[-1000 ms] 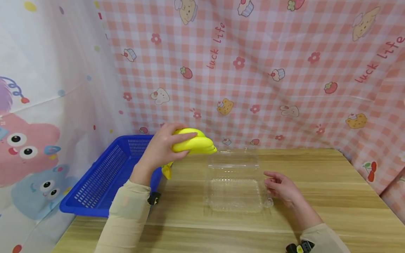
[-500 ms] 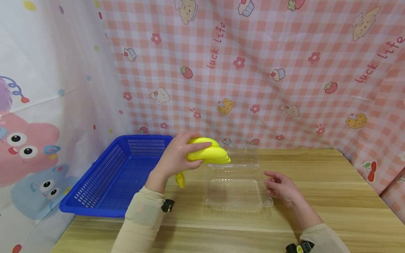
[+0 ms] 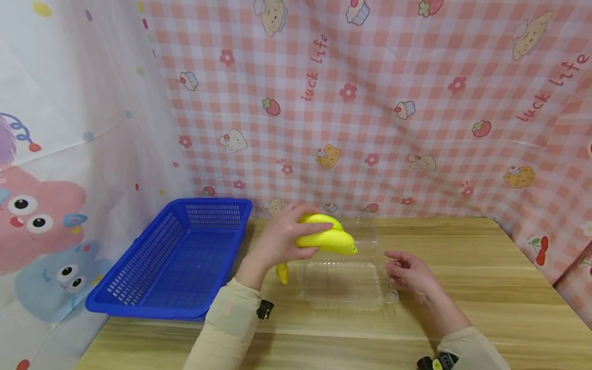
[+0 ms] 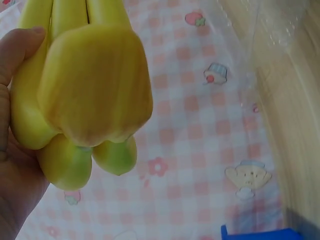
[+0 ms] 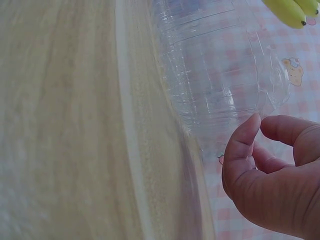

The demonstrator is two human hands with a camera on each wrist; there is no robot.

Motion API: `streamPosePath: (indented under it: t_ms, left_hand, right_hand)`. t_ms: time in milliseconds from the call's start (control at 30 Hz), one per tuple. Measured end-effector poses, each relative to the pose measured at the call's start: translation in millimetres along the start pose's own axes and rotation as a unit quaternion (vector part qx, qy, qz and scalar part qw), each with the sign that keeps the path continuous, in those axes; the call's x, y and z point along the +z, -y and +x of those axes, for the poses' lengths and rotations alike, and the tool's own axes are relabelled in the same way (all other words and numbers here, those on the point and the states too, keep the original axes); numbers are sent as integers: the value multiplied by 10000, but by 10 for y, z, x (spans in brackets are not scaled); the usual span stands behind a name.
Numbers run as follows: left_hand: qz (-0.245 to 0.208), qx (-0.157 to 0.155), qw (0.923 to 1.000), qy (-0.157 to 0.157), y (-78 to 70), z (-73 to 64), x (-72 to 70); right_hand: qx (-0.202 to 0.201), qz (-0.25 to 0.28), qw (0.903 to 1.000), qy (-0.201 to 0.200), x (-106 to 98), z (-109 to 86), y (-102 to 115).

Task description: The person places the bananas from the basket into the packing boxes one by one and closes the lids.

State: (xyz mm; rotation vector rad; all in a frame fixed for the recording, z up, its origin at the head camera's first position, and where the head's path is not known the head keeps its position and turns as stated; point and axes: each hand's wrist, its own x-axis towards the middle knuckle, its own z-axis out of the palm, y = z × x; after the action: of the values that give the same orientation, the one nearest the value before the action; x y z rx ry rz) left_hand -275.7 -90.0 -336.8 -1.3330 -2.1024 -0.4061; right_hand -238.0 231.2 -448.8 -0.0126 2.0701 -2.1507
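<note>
A bunch of yellow bananas [image 3: 327,239] is gripped by my left hand [image 3: 281,235] and held in the air, overlapping the back of a clear plastic clamshell box [image 3: 342,285] in the head view. The left wrist view shows the bananas' [image 4: 95,85] thick stem end, with the thumb along one side. The box lies with its lid raised at the back. At its right edge, my right hand [image 3: 411,275] pinches the rim between thumb and finger, as the right wrist view shows on the clear box [image 5: 215,70].
A blue plastic basket [image 3: 185,272] with slotted sides stands at the left of the wooden table [image 3: 462,246]. A pink checked cloth [image 3: 287,128] hangs behind the table, and a white printed cloth [image 3: 111,77] hangs on the left.
My left hand has carried the bananas rightward and a little down, away from the basket and toward the clear box. My right hand has stayed at the box's right edge.
</note>
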Motion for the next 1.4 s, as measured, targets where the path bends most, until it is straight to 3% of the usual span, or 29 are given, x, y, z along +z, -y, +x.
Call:
streamPosePath:
  t_ms: [200,467,967,1200,1400]
  left_hand:
    - [164,188,9996,163,-71,78,132]
    - [-57,348,9986,393,-176,163,284]
    - [19,310,9953,918,-254,178,531]
    - [124,101,9903,1380,-274,146,621]
    - [-72,66,9876,1568,-286,127,725]
  right_hand:
    - [-30,-13,10000,-3,-1,-6,-2]
    - [31,24,10000,-45,2,4,-8]
    - [51,-19,10000,-49,-18,22,-21]
    - [78,-62,9999,-129,-4,17,-19]
    - [113,-123,9997,-167,-4,21,-26]
